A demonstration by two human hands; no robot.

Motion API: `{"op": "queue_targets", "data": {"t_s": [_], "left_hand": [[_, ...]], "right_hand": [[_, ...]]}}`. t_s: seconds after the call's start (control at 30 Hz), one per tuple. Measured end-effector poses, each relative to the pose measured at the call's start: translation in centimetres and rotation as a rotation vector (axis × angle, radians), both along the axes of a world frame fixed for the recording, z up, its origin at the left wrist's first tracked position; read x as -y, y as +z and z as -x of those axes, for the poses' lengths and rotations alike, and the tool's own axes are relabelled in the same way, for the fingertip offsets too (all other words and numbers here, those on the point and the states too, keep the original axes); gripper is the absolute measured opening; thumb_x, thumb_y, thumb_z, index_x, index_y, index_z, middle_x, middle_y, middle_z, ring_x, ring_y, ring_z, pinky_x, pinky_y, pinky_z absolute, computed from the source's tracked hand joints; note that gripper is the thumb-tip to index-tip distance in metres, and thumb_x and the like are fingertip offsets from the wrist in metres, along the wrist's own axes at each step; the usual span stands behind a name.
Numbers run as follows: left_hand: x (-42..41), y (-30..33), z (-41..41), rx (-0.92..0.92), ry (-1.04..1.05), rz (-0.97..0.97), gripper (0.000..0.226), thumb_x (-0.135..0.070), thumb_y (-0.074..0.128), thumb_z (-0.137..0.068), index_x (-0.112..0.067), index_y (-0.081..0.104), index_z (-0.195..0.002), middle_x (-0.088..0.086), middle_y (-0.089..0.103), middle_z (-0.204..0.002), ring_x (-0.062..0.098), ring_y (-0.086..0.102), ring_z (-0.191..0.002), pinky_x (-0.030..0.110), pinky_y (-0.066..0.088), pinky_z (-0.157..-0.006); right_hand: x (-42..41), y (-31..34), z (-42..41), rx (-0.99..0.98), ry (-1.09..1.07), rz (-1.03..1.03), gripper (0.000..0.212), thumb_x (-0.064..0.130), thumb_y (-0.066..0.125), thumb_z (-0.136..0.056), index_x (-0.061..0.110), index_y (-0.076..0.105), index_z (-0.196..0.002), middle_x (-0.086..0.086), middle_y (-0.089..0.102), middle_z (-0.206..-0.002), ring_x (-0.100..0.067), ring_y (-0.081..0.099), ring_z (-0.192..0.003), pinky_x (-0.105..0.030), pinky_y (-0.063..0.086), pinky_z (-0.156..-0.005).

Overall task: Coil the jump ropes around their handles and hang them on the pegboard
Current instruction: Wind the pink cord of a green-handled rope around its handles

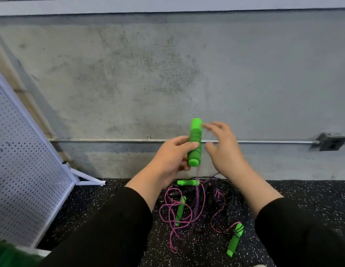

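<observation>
- Grey concrete wall (167, 74) fills most of my view, with a thin metal conduit pipe (273, 141) running across it; below is black rubber floor with white speckles (302, 199). At 9 o'clock a white perforated metal pegboard (23, 160) leans against the wall.
- On the floor at 6 o'clock lies a tangled pile of pink and black jump ropes (187, 207) with three more green handles; the ropes cross each other many times.
- I think the risk is here: a purple cord (197, 189) hangs from my handle into the pile, so when I coil, it may drag the other ropes up or make a knot.
- My left hand (173, 157) grips a bright green ribbed foam handle (195, 142), upright at the centre, with thumb and fingers curled around its lower half.
- My right hand (223, 149) holds nothing; its fingers are spread wide and a little blurred, just at 3 o'clock of the handle, the fingertips almost at its top.
</observation>
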State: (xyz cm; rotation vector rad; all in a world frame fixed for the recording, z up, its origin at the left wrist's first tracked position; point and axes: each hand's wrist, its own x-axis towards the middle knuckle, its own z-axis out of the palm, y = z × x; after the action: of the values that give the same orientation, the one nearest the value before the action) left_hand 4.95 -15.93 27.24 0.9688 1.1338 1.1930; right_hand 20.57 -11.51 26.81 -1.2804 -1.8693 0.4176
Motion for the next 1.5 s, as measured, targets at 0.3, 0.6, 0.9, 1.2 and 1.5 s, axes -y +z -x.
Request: {"op": "queue_targets", "data": {"t_s": [0.3,0.6,0.9,1.2,1.5], "left_hand": [[-2.2,-1.3,1.0,-0.505,0.157,-0.296,0.018,-0.012,0.065,-0.088,-0.028,0.071,-0.095,-0.013,0.066,-0.076,0.011,0.056,-0.067,0.037,0.048,-0.065],[-4.5,-4.3,0.7,-0.680,-0.131,-0.114,0.023,-0.029,0.071,-0.094,-0.021,0.071,-0.115,-0.012,0.066,-0.082,-0.005,0.054,-0.057,0.017,0.043,-0.064],[-6.4,-3.4,0.9,-0.159,0.208,-0.060,0.032,-0.022,0.044,-0.109,-0.010,0.061,-0.084,0.003,0.060,-0.067,0.017,0.057,-0.057,0.027,0.044,-0.052],[-7.0,-1.4,1.4,-0.072,0.417,-0.263,0.030,-0.035,0.048,-0.107,-0.016,0.062,-0.088,-0.004,0.060,-0.070,0.016,0.059,-0.065,0.029,0.049,-0.052],[-4.5,-3.5,2.8,-0.765,-0.580,-0.002,0.019,-0.024,0.054,-0.105,-0.010,0.067,-0.106,0.007,0.074,-0.088,0.010,0.067,-0.079,0.028,0.053,-0.077]], "right_hand": [[0.4,0.8,-0.2,-0.321,0.129,0.516,0.012,0.012,0.069,-0.087,0.013,0.067,-0.099,-0.016,0.075,-0.088,-0.030,0.075,-0.073,-0.046,0.057,-0.067],[-1.6,2.9,-0.8,-0.315,0.421,0.459,0.020,0.000,0.060,-0.090,0.018,0.064,-0.098,-0.031,0.058,-0.077,-0.022,0.052,-0.054,-0.032,0.042,-0.053],[-4.9,1.8,-2.1,-0.575,0.155,0.569,0.015,0.011,0.073,-0.090,0.013,0.058,-0.093,-0.015,0.060,-0.076,-0.019,0.059,-0.055,-0.027,0.046,-0.044],[-2.9,-0.9,3.0,-0.475,0.265,0.636,0.008,0.001,0.065,-0.092,0.008,0.062,-0.095,-0.012,0.071,-0.072,-0.019,0.057,-0.051,-0.026,0.045,-0.044],[-5.7,2.9,-0.8,-1.099,0.108,0.507,0.006,0.008,0.057,-0.098,0.014,0.059,-0.098,-0.005,0.066,-0.068,-0.013,0.053,-0.049,-0.021,0.042,-0.045]]}}
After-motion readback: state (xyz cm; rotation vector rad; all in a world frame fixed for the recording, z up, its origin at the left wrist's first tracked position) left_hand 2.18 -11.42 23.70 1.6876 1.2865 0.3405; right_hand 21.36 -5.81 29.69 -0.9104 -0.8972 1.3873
